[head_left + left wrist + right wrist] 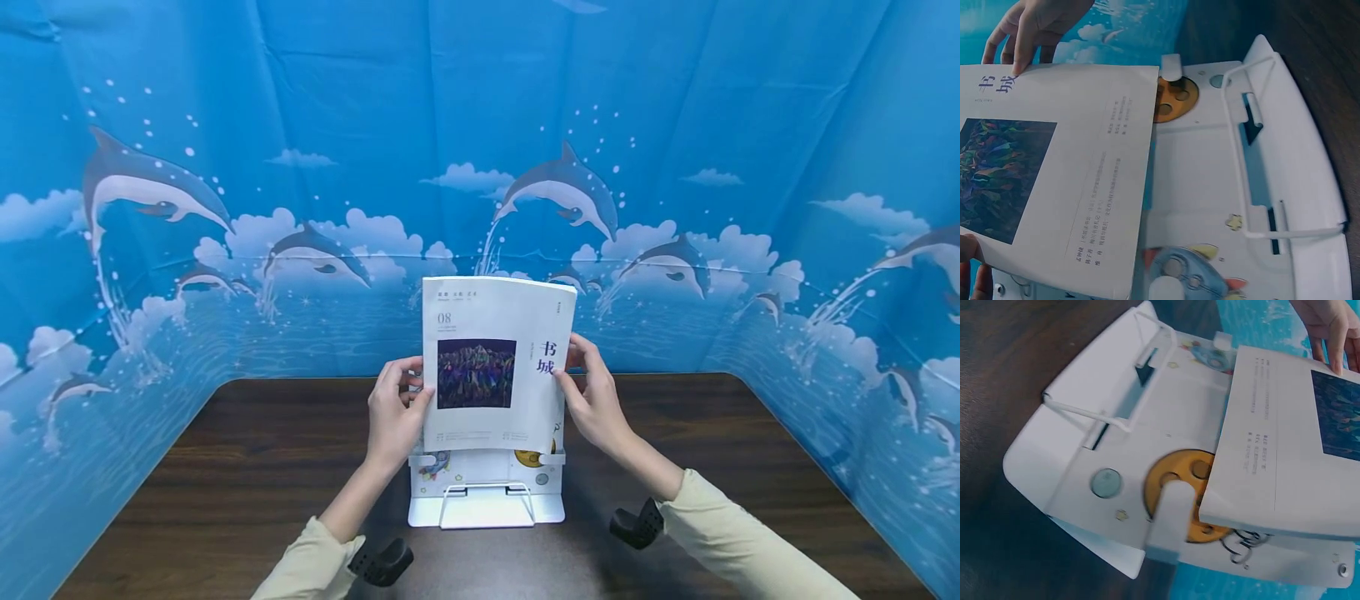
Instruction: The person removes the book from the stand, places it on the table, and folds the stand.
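A white magazine [476,425] with a dark square picture and purple characters on its cover is held upright between both hands. My left hand [393,417] pinches its left edge, thumb on the cover and fingers behind. The right hand [597,404] pinches the opposite edge in the same way. Behind and below it stands a white metal book stand [487,510] printed with cartoon planets. The magazine's lower edge is above the stand's base, and it hides most of the back panel. A wire page holder [1235,156] and a side clip [1172,519] show on the stand.
The stand rests on a dark wooden table [262,450]. A blue curtain [375,125] with dolphins hangs around the table's back and sides. Black wrist devices [386,562] sit at both cream sleeves [738,533].
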Tool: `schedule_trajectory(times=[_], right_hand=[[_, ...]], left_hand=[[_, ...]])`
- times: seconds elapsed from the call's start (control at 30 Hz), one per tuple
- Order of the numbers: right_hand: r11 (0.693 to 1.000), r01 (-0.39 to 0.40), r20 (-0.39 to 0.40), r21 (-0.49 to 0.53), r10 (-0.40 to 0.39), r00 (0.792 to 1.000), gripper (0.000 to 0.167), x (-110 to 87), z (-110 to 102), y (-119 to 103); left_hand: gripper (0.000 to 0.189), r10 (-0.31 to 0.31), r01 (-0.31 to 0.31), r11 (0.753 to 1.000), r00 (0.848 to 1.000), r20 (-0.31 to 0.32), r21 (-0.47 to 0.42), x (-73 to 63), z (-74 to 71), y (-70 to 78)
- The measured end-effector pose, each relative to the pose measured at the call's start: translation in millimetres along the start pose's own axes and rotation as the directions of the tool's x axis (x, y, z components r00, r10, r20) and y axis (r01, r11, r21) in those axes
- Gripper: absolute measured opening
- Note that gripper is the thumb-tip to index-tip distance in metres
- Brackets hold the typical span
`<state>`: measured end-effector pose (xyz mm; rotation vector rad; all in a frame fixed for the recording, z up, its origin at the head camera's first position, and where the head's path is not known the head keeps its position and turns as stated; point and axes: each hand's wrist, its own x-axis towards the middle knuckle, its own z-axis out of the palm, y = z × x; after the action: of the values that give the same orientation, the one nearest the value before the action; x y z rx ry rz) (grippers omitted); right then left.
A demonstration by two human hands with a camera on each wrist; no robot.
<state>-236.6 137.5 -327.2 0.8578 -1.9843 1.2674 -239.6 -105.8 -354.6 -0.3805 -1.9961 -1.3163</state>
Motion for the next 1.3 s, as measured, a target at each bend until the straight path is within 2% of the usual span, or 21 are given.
schedule_trajectory(times=[0.2,0.37,0.5,0.63,0.87,1.0,1.13,1.3], right_hand=[[0.999,0.041,0.029,0.013,-0.041,0.999,0.047,7.2,-9.2,-1.4],[0.999,0.037,0.063,0.003,-0.037,0.997,0.047,11.2,-16.4,-5.1],[1.0,0.018,0.075,-0.017,-0.016,0.997,0.047,11.8,-24.3,-7.2],[1.0,-0.013,0.087,-0.026,0.015,0.996,0.048,9.6,-33.6,-5.1],[0.992,-0.107,0.122,-0.061,0.114,0.986,0.051,3.6,-51.0,21.5],[0.987,-0.142,0.146,-0.077,0.152,0.977,0.05,1.7,-64.4,25.1],[0.977,-0.191,0.178,-0.1,0.206,0.962,0.049,-2.5,-81.0,23.9],[0.956,-0.26,0.224,-0.133,0.285,0.932,0.051,-6.8,-97.1,24.8]], left_hand=[[0.036,-0.006,0.006,1.0,1.0,-0.006,-0.024,3.3,0.9,5.4],[0.036,-0.011,0.01,0.999,1.0,-0.012,-0.049,2.9,3.0,9.3],[0.036,-0.031,0.032,0.996,0.999,0.013,-0.079,0.0,5.8,15.0],[0.038,-0.048,0.053,0.993,0.997,0.053,-0.102,-3.9,10.6,19.4],[0.039,-0.058,0.066,0.994,0.994,0.094,-0.088,-9.6,23.3,26.0],[0.04,-0.077,0.087,0.992,0.99,0.116,-0.089,-13.6,33.2,32.0],[0.04,-0.091,0.109,0.988,0.984,0.153,-0.111,-17.9,44.4,38.8],[0.042,-0.119,0.146,0.98,0.974,0.191,-0.138,-22.6,56.4,43.9]])
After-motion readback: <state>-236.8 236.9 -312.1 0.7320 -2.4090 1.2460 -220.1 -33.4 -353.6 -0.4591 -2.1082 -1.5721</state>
